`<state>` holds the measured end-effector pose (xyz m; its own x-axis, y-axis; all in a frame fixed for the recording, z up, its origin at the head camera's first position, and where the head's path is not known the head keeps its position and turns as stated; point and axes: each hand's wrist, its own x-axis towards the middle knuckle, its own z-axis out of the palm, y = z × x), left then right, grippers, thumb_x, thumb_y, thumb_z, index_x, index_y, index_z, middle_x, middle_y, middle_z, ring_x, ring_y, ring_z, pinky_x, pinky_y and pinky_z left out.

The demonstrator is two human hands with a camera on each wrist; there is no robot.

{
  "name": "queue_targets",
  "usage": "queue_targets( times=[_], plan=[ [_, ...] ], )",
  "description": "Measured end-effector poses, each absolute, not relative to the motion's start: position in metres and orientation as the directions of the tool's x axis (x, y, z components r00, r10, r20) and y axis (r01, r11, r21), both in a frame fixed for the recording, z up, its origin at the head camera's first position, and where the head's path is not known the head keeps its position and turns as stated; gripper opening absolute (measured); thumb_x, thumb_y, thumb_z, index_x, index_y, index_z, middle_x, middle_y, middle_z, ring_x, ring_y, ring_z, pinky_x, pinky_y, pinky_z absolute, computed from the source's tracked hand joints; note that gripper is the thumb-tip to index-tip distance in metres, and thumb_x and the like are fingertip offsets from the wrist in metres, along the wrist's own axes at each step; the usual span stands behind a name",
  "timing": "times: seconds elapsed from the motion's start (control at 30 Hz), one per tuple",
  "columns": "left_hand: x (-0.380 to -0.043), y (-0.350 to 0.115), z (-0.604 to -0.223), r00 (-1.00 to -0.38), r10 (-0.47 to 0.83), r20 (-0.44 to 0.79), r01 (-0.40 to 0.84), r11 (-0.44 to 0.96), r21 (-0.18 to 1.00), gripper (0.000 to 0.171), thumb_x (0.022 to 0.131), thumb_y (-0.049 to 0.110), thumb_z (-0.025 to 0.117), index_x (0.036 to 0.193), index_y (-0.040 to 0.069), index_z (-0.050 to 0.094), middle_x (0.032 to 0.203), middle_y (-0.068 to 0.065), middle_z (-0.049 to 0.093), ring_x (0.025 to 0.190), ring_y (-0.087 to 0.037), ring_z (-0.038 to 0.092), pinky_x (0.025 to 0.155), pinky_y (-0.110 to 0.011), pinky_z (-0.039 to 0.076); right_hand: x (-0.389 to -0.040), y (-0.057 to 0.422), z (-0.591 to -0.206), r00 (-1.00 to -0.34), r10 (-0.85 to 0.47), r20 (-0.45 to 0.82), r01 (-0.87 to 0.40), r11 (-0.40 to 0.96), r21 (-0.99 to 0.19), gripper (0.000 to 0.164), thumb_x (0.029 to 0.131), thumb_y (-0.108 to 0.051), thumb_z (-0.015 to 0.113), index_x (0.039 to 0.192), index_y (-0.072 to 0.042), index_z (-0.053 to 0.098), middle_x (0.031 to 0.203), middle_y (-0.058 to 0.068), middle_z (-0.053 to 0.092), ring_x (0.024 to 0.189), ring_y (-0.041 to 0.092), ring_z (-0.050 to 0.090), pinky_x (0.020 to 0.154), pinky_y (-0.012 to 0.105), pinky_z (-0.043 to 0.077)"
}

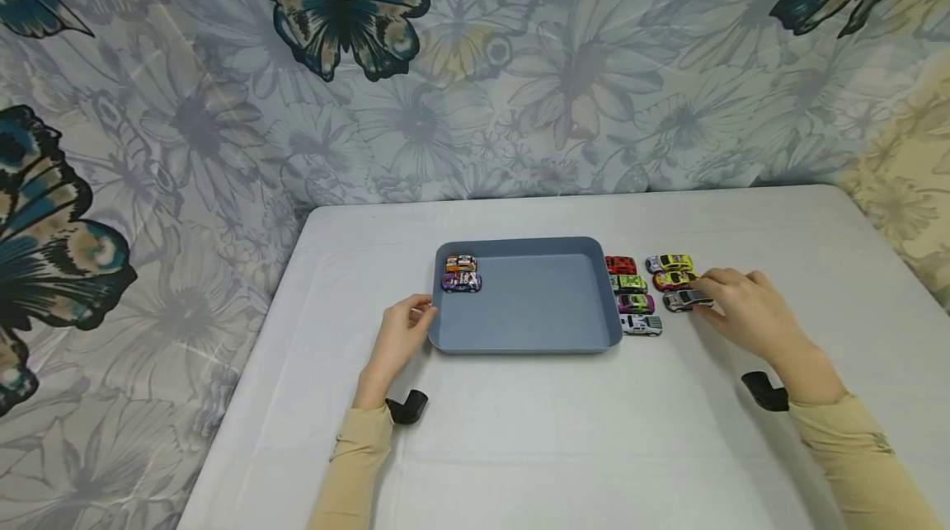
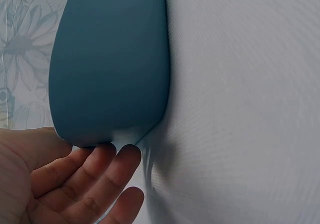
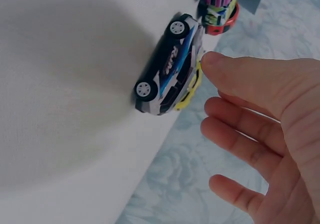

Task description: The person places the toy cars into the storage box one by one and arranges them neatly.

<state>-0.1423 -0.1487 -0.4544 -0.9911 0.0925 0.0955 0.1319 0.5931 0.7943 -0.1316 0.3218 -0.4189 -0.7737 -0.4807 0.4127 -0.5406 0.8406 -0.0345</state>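
A blue-grey tray (image 1: 527,299) lies on the table, with an orange toy car (image 1: 461,264) and a purple toy car (image 1: 462,282) in its far left corner. My left hand (image 1: 402,332) holds the tray's left rim; in the left wrist view the thumb is at the rim and curled fingertips (image 2: 131,156) lie against the end wall. Right of the tray, my right hand (image 1: 745,311) reaches over a grey toy car (image 1: 684,300). The right wrist view shows this car with blue stripes on its side, thumb tip close beside it, the other fingers loosely bent and holding nothing.
Along the tray's right side stand a red car (image 1: 621,265), a lime car (image 1: 629,283), a purple-green car (image 1: 635,303) and a white car (image 1: 641,325). A yellow car (image 1: 670,263) and a red-yellow car (image 1: 674,280) stand beyond the grey one. Butterfly-print cloth hangs behind the white table (image 1: 534,447).
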Motion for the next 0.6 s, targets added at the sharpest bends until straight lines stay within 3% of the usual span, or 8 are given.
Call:
queue_targets(
  times=[0.6],
  plan=[
    [-0.143, -0.149, -0.453, -0.988, 0.097, 0.119, 0.154, 0.585, 0.797, 0.023, 0.090, 0.008, 0.060, 0.108, -0.005, 0.064, 0.091, -0.014, 0.065, 0.076, -0.022, 0.062, 0.069, -0.034, 0.053, -0.136, 0.333, -0.431, -0.798, -0.459, 0.389, -0.518, 0.853, -0.055, 0.035, 0.059, -0.002, 0.079, 0.092, 0.003, 0.066, 0.090, 0.019, 0.062, 0.081, 0.035, 0.059, 0.058, 0.049, 0.040]
  ],
)
